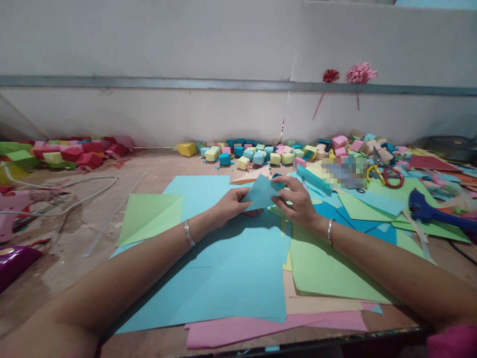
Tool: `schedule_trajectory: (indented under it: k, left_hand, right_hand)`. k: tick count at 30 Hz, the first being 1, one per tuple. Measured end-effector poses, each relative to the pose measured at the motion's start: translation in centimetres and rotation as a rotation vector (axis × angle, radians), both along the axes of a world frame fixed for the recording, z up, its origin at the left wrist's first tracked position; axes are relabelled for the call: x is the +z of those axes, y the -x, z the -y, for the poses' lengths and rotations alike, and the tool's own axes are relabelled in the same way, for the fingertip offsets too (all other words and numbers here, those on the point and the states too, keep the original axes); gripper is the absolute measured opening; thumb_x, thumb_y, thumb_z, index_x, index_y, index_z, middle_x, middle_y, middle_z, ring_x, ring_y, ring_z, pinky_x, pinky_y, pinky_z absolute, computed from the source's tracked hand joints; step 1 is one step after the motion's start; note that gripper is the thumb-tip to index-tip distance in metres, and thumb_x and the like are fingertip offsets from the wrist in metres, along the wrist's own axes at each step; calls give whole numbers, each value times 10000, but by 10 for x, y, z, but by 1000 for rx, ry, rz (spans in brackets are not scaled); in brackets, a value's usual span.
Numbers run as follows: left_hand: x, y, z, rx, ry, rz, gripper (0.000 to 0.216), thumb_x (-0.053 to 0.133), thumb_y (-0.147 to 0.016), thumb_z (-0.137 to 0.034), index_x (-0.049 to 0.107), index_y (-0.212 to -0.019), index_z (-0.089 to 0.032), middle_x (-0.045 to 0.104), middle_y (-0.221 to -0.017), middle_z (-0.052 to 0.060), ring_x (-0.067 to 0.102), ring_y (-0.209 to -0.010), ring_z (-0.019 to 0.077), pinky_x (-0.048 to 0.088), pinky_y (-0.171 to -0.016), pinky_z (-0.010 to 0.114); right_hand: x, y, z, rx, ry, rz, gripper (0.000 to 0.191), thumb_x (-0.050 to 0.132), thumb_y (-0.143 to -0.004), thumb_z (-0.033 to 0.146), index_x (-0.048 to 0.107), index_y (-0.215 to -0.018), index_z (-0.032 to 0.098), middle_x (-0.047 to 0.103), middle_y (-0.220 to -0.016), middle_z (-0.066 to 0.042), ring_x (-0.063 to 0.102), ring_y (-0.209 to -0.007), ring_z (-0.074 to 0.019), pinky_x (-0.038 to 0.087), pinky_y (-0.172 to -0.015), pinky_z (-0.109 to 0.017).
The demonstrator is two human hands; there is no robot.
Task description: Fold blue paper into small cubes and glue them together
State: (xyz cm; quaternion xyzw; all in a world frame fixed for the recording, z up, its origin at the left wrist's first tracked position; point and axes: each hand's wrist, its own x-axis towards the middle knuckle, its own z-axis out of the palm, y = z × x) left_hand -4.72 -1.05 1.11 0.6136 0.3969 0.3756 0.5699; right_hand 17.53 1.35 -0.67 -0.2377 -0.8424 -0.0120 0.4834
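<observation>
Between my two hands is a small light-blue piece of paper (262, 193), tilted up above the table. My left hand (231, 204) pinches its left edge between thumb and fingers. On the other side, my right hand (296, 201) grips the right edge, fingers bent around it; a darker blue bit shows by the fingertips. Large light-blue sheets (208, 283) lie flat beneath both hands. A creased green sheet (151, 216) rests left of them, and another green sheet (331, 263) lies under my right forearm.
Several folded paper cubes (259, 156) line the wall, with red and green ones (89, 151) at the left. Scissors (385, 174) and a blue glue gun (432, 211) lie right. A pink glue gun (17, 209), its cord and a purple object (17, 266) are left.
</observation>
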Motion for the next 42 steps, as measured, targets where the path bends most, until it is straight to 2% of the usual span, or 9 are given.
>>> schedule_trajectory:
  k: [3, 7, 10, 15, 20, 28, 34, 37, 42]
  left_hand:
    - [1, -1, 2, -56, -48, -27, 349, 751, -722, -259, 695, -1045, -139, 717, -876, 85, 669, -740, 179, 556, -709, 313]
    - [3, -2, 5, -77, -73, -49, 251, 666, -801, -299, 710, -984, -133, 714, -844, 86, 650, -725, 168, 529, -672, 272]
    - [4, -2, 7, -11, -142, -99, 368, 553, -885, -456, 702, -869, -119, 704, -799, 95, 637, -698, 166, 517, -623, 261]
    - [1, -4, 8, 89, -310, -296, 291, 727, -749, -409, 672, -825, -134, 695, -731, 41, 641, -646, 152, 532, -592, 251]
    - [-5, -7, 6, 139, -201, -254, 284, 643, -816, -411, 637, -755, -134, 667, -589, 27, 655, -531, 146, 527, -501, 236]
    - [-6, -6, 6, 73, -230, -210, 343, 608, -861, -467, 645, -833, -127, 677, -639, 23, 608, -417, 98, 462, -385, 185]
    - [-6, -4, 7, 28, -259, -252, 364, 593, -881, -471, 662, -917, -115, 685, -665, 41, 595, -401, 94, 448, -376, 184]
    - [-7, -4, 8, -12, -236, -268, 392, 585, -883, -492, 666, -932, -111, 712, -753, 73, 603, -412, 99, 436, -371, 191]
    - [-6, -5, 10, -49, -224, -323, 387, 572, -884, -499, 666, -872, -124, 616, -548, -1, 603, -409, 119, 432, -384, 191]
  right_hand:
    - [-1, -1, 0, -19, 59, -31, 165, 603, -881, 270, 637, -737, 197, 629, -1238, -132, 592, -1118, -284, 466, -945, -472]
    - [-6, -1, -1, -10, 99, -42, 172, 628, -877, 312, 631, -752, 195, 686, -957, -106, 647, -890, -237, 511, -794, -394]
    - [-6, 1, -1, -22, 87, -47, 184, 604, -892, 308, 608, -751, 190, 661, -895, -99, 627, -852, -224, 503, -754, -365]
    - [-3, 2, 1, -44, 92, -89, 185, 562, -905, 262, 546, -730, 201, 629, -865, -79, 600, -843, -205, 486, -756, -341]
    - [-3, 3, 3, -63, 128, -128, 175, 553, -904, 270, 529, -742, 209, 612, -843, -62, 588, -834, -202, 472, -758, -341]
    - [-2, 5, 6, -131, 262, -217, 120, 611, -846, 273, 519, -797, 214, 574, -743, -2, 516, -670, -150, 436, -642, -294]
    - [3, 4, 4, -127, 402, -198, 268, 618, -830, 276, 564, -1082, 200, 581, -741, 0, 530, -664, -158, 440, -626, -296]
    - [9, 3, 3, -105, 388, -130, 169, 603, -856, 292, 616, -993, 194, 618, -777, -21, 547, -692, -161, 444, -649, -299]
    - [15, 4, 5, -63, 335, -118, 125, 557, -900, 277, 622, -831, 195, 631, -768, -28, 552, -698, -155, 436, -651, -288]
